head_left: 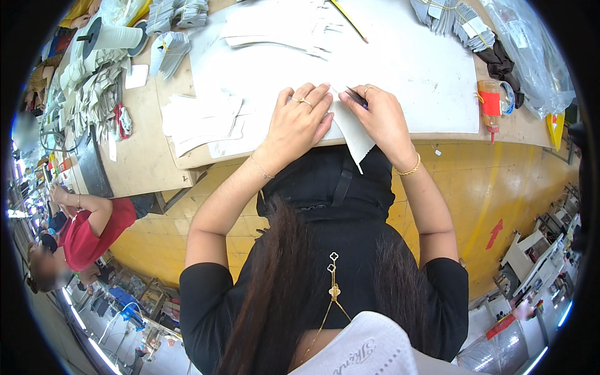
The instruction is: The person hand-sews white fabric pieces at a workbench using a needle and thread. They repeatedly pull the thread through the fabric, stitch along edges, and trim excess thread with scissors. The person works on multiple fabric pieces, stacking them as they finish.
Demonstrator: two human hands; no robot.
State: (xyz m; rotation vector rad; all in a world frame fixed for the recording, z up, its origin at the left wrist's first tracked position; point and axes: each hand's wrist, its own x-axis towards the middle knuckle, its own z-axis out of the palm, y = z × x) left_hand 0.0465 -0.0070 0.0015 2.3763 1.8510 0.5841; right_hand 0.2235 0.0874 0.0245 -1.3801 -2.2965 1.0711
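A white fabric piece (353,134) with a toothed edge lies between my hands at the front of the table. Its pointed lower end hangs over the edge in front of my lap. My left hand (301,119) has its fingers curled together at the piece's left side, the thumb close against it. My right hand (378,115) is closed around a small dark pointed tool (357,98) and rests along the fabric's right side. Fingers cover most of the tool, so its exact kind is hidden.
White cut pieces (203,122) lie left of my hands, with another stack (275,28) farther back. A yellow pencil (350,22), grey bundles (459,22), a red-labelled bottle (491,103) and clear plastic (531,56) lie about. A white spool (115,37) stands far left; a person in red (97,228) is nearby.
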